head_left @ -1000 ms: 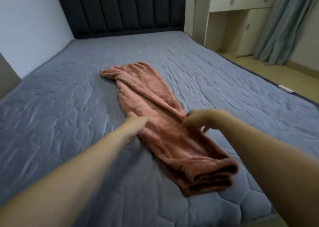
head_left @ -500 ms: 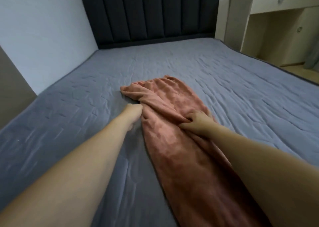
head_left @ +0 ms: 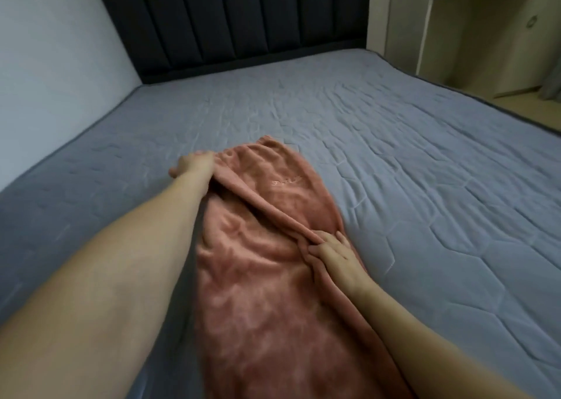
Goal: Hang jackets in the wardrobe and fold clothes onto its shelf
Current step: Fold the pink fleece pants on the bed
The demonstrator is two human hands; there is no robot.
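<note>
The person's 2 bare arms reach forward over the bed. The left hand (head_left: pixel 194 165) sits at the far left corner of the pink garment (head_left: pixel 261 265), its fingers curled round the gathered waistband edge and gripping it, with the thumb side turned down toward the mattress (head_left: pixel 425 186). The right hand (head_left: pixel 332 251) lies nearer, on the garment's right edge, and pinches a raised ridge of the fleecy cloth between thumb and curled fingers; 1 or 2 fingers spread out flatter on the fabric beside the ridge.

The garment is a long, narrow piece of soft pink cloth lying flat on the grey quilted mattress. Its long axis runs from the near edge of the bed toward the dark padded headboard (head_left: pixel 243 19), tilting slightly leftward at the far end. The gathered, elasticated end points at the headboard; the other end runs out of view at the bottom. A diagonal fold crosses the cloth from the left hand to the right hand. A small embroidered mark shows near the far end.

The garment lies left of the bed's middle, well apart from the right edge, beyond which a pale cabinet (head_left: pixel 455 34) stands.
</note>
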